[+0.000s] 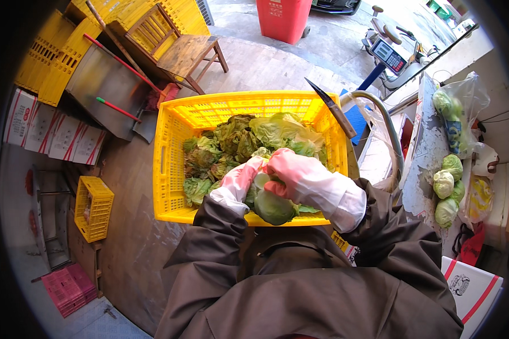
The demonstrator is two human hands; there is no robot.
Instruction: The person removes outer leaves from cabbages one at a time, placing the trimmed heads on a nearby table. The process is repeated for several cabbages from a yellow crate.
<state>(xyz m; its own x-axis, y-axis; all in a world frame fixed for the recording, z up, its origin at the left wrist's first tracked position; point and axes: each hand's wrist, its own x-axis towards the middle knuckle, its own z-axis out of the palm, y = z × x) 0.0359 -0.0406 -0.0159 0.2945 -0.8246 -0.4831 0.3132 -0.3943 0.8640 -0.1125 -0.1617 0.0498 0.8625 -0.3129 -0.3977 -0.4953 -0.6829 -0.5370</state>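
Note:
Both my hands wear pink and white gloves over a yellow plastic crate (165, 161) of leafy greens. My right hand (295, 173) is curled against a pale green lettuce head (275, 207) near the crate's front wall. Close beside it, my left hand (244, 176) has its fingers at the upper left of that head; what they grip is hidden. Wilted, browned leaves (233, 140) and greener loose leaves (284, 131) fill the crate behind my hands. A knife with a wooden handle (341, 120) lies across the crate's far right corner, blade pointing away.
Several trimmed heads (445, 199) and a plastic bag of greens (454, 114) sit on a worn surface at right. A scale display (388, 55) stands beyond. A wooden chair (186, 51), red bin (282, 21), small yellow crate (106, 207) and cartons (59, 135) surround the work area.

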